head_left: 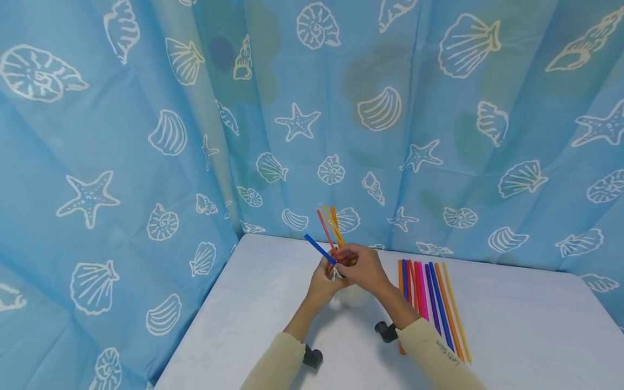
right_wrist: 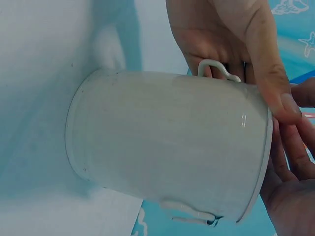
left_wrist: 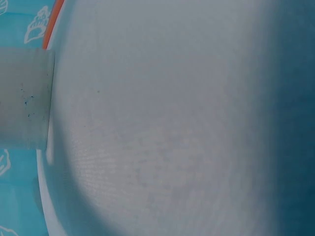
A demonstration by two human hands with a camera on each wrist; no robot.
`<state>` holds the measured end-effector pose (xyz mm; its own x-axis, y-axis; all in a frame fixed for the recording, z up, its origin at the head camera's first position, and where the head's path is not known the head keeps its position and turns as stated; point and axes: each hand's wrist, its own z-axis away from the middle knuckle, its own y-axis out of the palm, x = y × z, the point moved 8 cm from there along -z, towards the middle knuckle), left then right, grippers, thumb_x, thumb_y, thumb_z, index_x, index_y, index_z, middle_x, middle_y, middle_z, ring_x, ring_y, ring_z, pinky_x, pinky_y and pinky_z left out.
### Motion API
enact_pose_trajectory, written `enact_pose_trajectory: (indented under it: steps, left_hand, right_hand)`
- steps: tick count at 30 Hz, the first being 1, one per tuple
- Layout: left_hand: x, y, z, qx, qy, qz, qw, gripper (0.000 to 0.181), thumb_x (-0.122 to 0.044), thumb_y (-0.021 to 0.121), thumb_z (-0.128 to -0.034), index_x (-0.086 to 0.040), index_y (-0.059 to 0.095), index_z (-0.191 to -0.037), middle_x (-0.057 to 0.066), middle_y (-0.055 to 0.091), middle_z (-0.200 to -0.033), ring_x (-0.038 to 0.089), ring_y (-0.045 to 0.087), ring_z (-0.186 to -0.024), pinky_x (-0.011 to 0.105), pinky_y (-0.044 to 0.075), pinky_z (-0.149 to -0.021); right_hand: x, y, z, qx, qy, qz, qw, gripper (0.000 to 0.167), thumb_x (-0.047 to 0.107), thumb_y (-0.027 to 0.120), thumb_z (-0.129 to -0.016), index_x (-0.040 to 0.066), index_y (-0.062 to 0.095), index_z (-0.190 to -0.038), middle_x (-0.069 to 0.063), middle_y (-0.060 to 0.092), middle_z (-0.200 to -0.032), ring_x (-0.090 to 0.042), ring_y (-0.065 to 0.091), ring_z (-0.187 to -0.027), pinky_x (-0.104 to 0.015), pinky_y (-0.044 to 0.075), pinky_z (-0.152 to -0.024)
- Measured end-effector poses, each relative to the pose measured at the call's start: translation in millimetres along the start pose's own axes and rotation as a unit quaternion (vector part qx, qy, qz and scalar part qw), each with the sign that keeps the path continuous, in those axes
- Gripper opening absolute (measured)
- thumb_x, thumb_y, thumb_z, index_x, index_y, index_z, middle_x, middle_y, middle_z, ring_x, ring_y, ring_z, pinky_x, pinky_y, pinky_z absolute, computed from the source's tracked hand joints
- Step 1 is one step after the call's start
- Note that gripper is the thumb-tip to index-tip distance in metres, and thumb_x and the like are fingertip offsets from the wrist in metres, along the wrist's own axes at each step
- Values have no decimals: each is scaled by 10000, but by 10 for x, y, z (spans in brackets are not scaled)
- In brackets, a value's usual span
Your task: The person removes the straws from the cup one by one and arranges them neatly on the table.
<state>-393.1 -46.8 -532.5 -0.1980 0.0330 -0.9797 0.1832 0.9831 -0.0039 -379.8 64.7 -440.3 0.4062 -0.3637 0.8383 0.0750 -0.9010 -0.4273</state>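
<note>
A white metal bucket (right_wrist: 172, 132) with small side handles stands on the table. My left hand (head_left: 320, 286) grips its rim, the thumb on the outer wall and fingers near one handle, as the right wrist view shows. A blue straw (head_left: 319, 249) slants up to the left over the bucket's mouth. My right hand (head_left: 365, 268) pinches the lower end of this straw, with its fingers bent above the rim. A red straw (head_left: 325, 227) and orange-yellow straws (head_left: 336, 225) rise behind the hands. The hands hide their lower ends. Only the bucket's lower wall (left_wrist: 24, 98) shows in the left wrist view.
A row of straws in several colours (head_left: 434, 303) lies on the white table (head_left: 234, 325), right of the bucket and partly under my right forearm. A blue shell-patterned curtain (head_left: 302, 124) hangs behind and to the left. Black wrist cameras (head_left: 385, 331) sit under both forearms.
</note>
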Motion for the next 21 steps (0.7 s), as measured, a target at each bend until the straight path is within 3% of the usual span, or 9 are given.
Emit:
enact_pose_trajectory:
  steps: [7,15,21]
  left_hand:
    - [-4,7,2,15,-123,88,9999,896,-172,820,-793,-144,299,-1521,27,331,-1550,230,252,-1441,403,229,-1162]
    - [6,2,2,-81,-261,69,9996,871,-149,799,-809,-142,299,-1522,29,357,-1538,203,313,-1420,337,264,-1146]
    - [20,-9,-10,-147,-270,72,9995,869,-143,798,-804,-142,307,-1520,35,370,-1532,206,342,-1407,338,282,-1136]
  right_hand:
    - [-24,55,-15,38,138,-1,9999,208,-11,767,-792,28,710,-988,-62,702,-895,-191,672,-808,-286,582,-734]
    - [-110,98,-11,-126,363,376,9986,213,11,796,-771,73,720,-960,-16,693,-881,-147,655,-791,-293,581,-744]
    - [-129,119,7,-192,282,394,9986,208,3,790,-776,81,720,-956,-13,697,-898,-149,659,-812,-308,581,-768]
